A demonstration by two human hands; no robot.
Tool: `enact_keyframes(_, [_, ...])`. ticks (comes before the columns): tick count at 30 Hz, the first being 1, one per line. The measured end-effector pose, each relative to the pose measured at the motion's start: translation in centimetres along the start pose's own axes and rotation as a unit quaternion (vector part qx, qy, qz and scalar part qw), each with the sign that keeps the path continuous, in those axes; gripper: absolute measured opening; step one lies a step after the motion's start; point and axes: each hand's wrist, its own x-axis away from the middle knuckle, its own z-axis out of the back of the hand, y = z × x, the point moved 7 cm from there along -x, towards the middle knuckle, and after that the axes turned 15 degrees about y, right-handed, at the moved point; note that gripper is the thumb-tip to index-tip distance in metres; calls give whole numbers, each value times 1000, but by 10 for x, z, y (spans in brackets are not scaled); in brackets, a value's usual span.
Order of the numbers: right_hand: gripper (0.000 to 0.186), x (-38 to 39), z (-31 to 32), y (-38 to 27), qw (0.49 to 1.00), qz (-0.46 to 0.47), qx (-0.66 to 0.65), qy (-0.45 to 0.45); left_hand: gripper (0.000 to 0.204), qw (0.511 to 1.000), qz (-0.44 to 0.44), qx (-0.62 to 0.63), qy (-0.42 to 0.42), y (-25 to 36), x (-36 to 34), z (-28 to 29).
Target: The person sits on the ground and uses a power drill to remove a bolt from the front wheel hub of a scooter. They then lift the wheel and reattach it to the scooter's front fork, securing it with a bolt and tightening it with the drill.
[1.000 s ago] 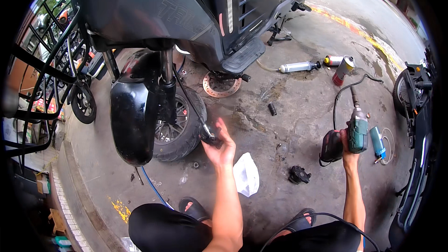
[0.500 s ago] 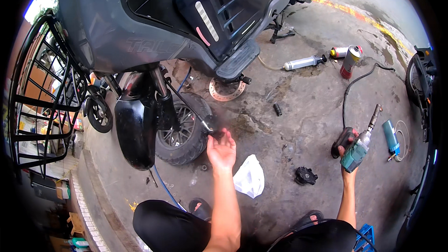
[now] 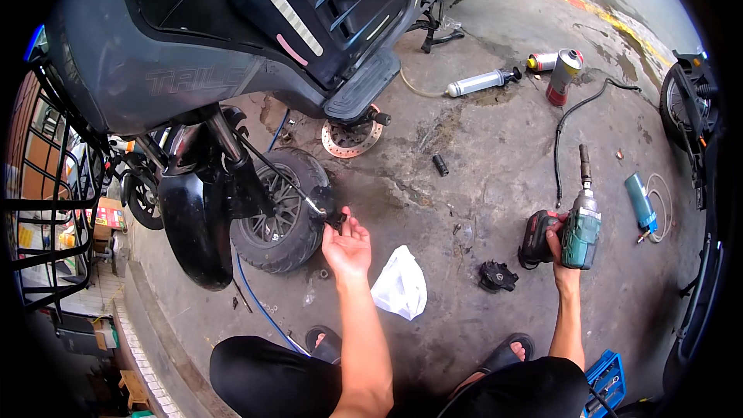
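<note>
The right hand [image 3: 559, 254] grips the driver [image 3: 582, 238] at right, probably heavy, best held by its handle; the left hand [image 3: 350, 252] touches the black part [image 3: 336, 220], likely rigid, beside the wheel [image 3: 288, 220]; its grip I cannot tell.

Stained grey concrete floor [image 3: 503, 162] carries a crumpled white bag-like item [image 3: 401, 286], an irregular black part [image 3: 497, 275], a translucent syringe [image 3: 480, 83] and a blue cylindrical container [image 3: 639, 197].
</note>
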Motion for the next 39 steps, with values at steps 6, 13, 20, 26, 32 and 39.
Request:
enact_keyframes(6, [50,8,10,2,997,40,35,49,32,1000,14,7,8,-5,2,-4])
enact_keyframes(13, [57,35,24,-5,992,-38,102,68,33,1000,8,7,9,-4,-5,0])
enact_keyframes(20, [18,115,86,6,974,-170,19,145,28,1000,1,-1,20,-10,-7,5])
enact_keyframes(26, [34,120,-2,-57,915,-272,-87,-283,32,999,-17,-6,41,-15,-6,0])
enact_keyframes(32, [66,131,-43,-124,587,-256,-180,-747,37,996,51,75,-6,-22,-18,-9])
enact_keyframes(39, [39,138,-60,-149,557,-292,-77,-774,43,987,64,141,-34,-19,-63,-25])
